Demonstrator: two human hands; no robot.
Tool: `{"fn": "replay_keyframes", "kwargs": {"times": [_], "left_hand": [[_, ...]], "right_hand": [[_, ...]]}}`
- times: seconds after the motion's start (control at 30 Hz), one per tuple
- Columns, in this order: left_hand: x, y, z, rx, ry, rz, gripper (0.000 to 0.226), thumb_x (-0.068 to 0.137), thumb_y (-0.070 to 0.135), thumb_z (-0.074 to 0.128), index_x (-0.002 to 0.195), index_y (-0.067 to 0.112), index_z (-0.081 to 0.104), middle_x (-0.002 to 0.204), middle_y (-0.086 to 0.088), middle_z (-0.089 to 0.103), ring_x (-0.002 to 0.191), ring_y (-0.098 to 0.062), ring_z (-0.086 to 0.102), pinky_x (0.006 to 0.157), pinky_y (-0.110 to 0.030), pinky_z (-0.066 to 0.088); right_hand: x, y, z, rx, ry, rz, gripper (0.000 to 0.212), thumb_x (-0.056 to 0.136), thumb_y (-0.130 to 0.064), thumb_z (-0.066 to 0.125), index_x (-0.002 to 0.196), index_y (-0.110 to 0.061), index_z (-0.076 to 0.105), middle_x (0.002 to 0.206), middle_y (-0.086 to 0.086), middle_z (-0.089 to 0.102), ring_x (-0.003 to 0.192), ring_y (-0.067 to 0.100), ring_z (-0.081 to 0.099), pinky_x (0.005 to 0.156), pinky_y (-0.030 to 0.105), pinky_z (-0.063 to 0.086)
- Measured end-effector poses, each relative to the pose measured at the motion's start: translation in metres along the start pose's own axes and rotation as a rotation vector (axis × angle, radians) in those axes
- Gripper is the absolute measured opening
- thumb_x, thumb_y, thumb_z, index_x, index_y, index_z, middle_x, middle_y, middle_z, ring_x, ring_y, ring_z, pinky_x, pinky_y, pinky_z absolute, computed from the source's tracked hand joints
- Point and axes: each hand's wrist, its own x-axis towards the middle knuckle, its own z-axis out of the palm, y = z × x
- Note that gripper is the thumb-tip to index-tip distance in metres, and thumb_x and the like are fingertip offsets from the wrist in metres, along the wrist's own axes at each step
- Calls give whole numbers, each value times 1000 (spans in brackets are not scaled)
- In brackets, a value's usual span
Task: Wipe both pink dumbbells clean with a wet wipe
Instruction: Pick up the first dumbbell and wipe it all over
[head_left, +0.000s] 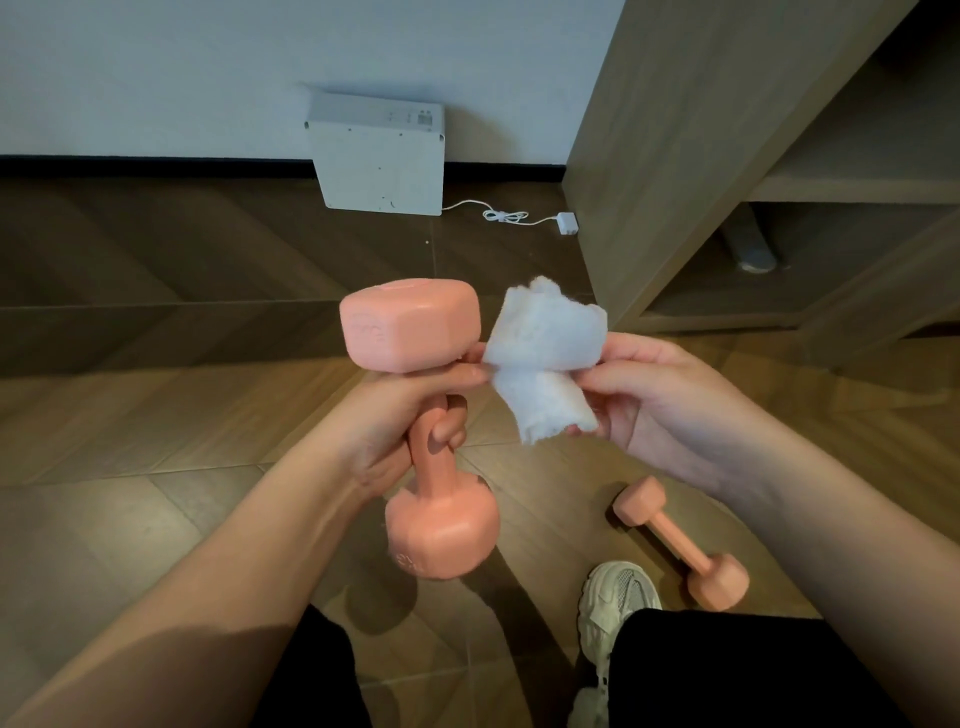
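Dark wood floor (156, 415) runs to a pale wall. At the centre, the left hand (395, 415) grips one pink dumbbell (441, 525) upright. Its fingers hide much of the handle, and the raised marks on the heads are unreadable. The right hand (660, 400) pinches the crumpled wet wipe (545, 348) just beside the top head. The second dumbbell (680, 543) lies on the floor near a pale shoe (618, 592) — a white box (382, 156) stands against the wall — and a wooden cabinet (675, 156) is cut off at right.
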Motion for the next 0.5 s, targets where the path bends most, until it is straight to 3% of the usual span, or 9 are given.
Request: {"fn": "replay_keyframes", "kwargs": {"times": [0.1, 0.17, 0.2, 0.27, 0.33, 0.43, 0.5], "left_hand": [[2, -1, -1, 3, 8, 5, 29, 71, 13, 76, 100, 14, 76, 75, -11, 60, 48, -13, 50, 53, -26, 49], [4, -1, -3, 26, 15, -50, 28, 73, 18, 76, 101, 14, 77, 89, -19, 59, 73, -30, 55, 78, -39, 53], [5, 0, -4, 23, 0, -81, 27, 72, 19, 77, 99, 15, 77, 92, -19, 61, 74, -30, 55, 80, -40, 53], [6, 1, -4, 8, -31, -114, 35, 68, 23, 80, 101, 15, 76, 83, -12, 66, 51, -14, 53, 59, -27, 52], [7, 1, -4, 20, -24, -104, 45, 64, 26, 81, 107, 13, 73, 82, -8, 70, 42, -9, 47, 47, -22, 48], [8, 2, -6, 66, -13, -76, 43, 67, 26, 81, 108, 14, 73, 87, -7, 71, 42, -9, 47, 46, -21, 48], [9, 2, -6, 112, -17, -72, 34, 71, 24, 79, 104, 17, 75, 81, -7, 68, 44, -9, 48, 48, -22, 48]], "right_hand": [[-1, -5, 3, -223, 19, -115, 39, 93, -7, 46, 75, -17, 79, 95, 9, 70, 81, 11, 69, 64, 22, 56], [-2, -5, 4, -450, -16, -222, 39, 89, -21, 43, 79, -20, 81, 95, -1, 69, 91, 11, 65, 70, 24, 55], [-3, -3, 4, -537, -22, -262, 39, 91, -23, 43, 82, -20, 81, 96, -4, 68, 95, 11, 63, 72, 25, 54], [-3, -1, 1, -646, 17, -302, 35, 98, -21, 47, 84, -19, 80, 95, -7, 65, 96, 10, 61, 72, 25, 52], [-1, 0, -1, -728, 79, -339, 30, 97, -21, 53, 83, -20, 79, 92, -9, 65, 93, 9, 61, 69, 23, 51], [1, 0, -3, -789, 132, -350, 12, 88, -23, 66, 85, -26, 77, 90, -14, 67, 91, 4, 63, 66, 15, 51], [1, 2, -3, -805, 170, -341, 12, 85, -20, 72, 85, -32, 73, 91, -16, 65, 92, 0, 62, 65, 12, 50]]}}
